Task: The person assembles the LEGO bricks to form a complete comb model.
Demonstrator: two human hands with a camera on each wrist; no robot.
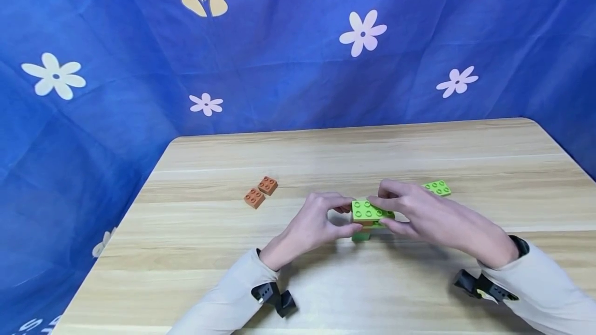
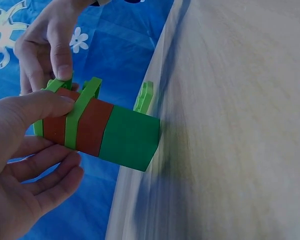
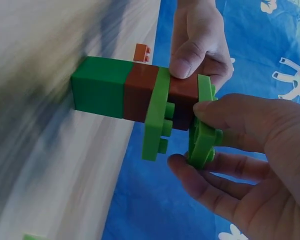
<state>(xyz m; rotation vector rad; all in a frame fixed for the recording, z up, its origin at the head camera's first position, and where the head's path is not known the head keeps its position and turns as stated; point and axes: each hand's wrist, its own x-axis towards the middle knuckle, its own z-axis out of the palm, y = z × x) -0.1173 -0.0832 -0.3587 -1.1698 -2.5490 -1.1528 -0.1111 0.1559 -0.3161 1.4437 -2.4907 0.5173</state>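
Observation:
A stack of toy building bricks stands upright on the table between both hands. From the bottom it has a dark green block (image 3: 100, 87), a brown brick (image 3: 140, 92), a lime plate (image 3: 154, 125) and an upper brown brick (image 2: 54, 127). My left hand (image 1: 314, 218) grips the stack near its top, thumb on the upper brown brick. On top lies studded lime building plate (image 1: 365, 211), jutting out to the right. My right hand (image 1: 423, 213) pinches that jutting end between thumb and fingers. In the right wrist view, two lime parts show at the top.
Two orange-brown bricks, one nearer (image 1: 254, 198) and one farther (image 1: 268, 185), lie left of the hands. Another lime plate (image 1: 438, 187) lies behind the right hand, partly hidden by it. A blue flowered cloth (image 1: 288, 50) hangs behind the wooden table (image 1: 195, 252).

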